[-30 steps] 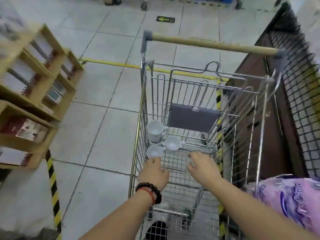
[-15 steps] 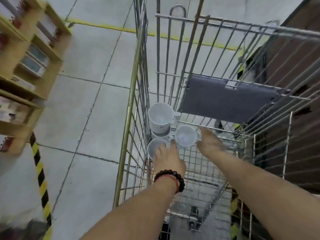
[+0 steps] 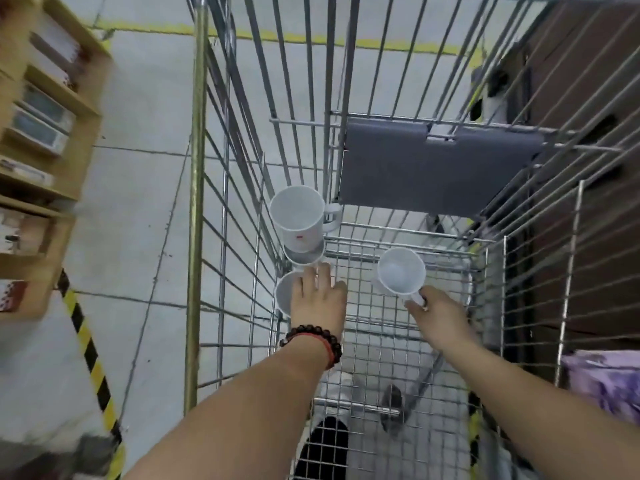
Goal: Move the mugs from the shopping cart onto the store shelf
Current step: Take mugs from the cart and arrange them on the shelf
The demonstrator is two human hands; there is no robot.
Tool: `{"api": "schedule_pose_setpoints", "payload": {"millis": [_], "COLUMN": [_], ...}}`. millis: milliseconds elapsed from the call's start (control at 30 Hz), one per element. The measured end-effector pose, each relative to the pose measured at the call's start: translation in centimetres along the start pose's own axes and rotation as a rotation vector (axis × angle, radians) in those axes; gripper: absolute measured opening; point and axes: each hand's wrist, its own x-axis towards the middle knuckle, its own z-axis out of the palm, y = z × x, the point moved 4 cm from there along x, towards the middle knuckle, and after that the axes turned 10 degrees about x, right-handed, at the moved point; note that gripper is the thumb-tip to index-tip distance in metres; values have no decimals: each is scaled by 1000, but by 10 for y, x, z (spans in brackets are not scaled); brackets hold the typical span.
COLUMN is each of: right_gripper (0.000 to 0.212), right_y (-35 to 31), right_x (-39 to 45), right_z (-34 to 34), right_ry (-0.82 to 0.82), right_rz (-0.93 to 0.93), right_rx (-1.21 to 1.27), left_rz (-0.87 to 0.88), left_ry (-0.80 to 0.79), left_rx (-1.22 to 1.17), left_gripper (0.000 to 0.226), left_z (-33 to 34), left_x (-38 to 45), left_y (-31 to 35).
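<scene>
Mug (image 3: 401,270) pinched by its handle in right hand (image 3: 441,315) — left hand (image 3: 318,299) flat over another mug (image 3: 284,296).

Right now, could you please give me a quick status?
Right hand grips white mug by handle. Left hand on second white mug. Nothing blocking.

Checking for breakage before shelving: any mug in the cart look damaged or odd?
No damage visible. One oddity: a mug sits stacked on another against the cart's left wall, leaning. The right hand holds a third mug by its handle.
</scene>
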Motion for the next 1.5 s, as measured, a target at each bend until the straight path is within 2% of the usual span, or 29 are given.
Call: {"api": "schedule_pose_setpoints", "payload": {"millis": [100,200,233,300,367,433,600,700,867,967,1033,1100,1233,1400,1500], "right_gripper": [27,17,15,13,16,17,19,20,21,13,10,8,15,14,19], "right_y": [6,7,9,11,14,15,17,18,3,-15,-20,-16,14,72,99], "right_x": [-16,-34,-39,-50,-58,-64,-82,-101,-159,-218,-266,-322,-462,-663,-777], "right_z": [3,14,18,25,30,32,30,20,-21,-70,-107,-144,-214,-272,-291], "right_ry": [47,58,56,60,76,94,138,183,323,500,592,702,1035,1395,1606], "right_rz": [40,51,53,62,68,72,58,61,-14,-137,-205,-243,-290,-322,-309], "right_rx": [83,190,233,301,325,350,401,415,465,519,606,682,725,706,650], "left_rz": [-57,-214,-312,-583,-789,-836,-860,-742,-404,-345,-282,-180,117,482,709], "left_ry": [47,80,65,-76,-179,-170,-106,-36,126,247,339,415,593,698,703], "left_rx": [-40,-233,-337,-617,-858,-976,-998,-970,-842,-1031,-1086,-1061,-1061,-1142,-1142], "left_gripper": [36,37,34,29,40,50,43,47,36,27,29,34,40,37,41], "left_z": [12,26,30,41,49,51,68,57,9,-41,-91,-142,-231,-312,-345], "left_x": [-29,-56,-62,-68,-65,-53,-20,-31,-88,-135,-173,-219,-324,-474,-559], "left_y": [8,17,17,14,15,17,5,9,23,37,53,73,130,211,255]}}
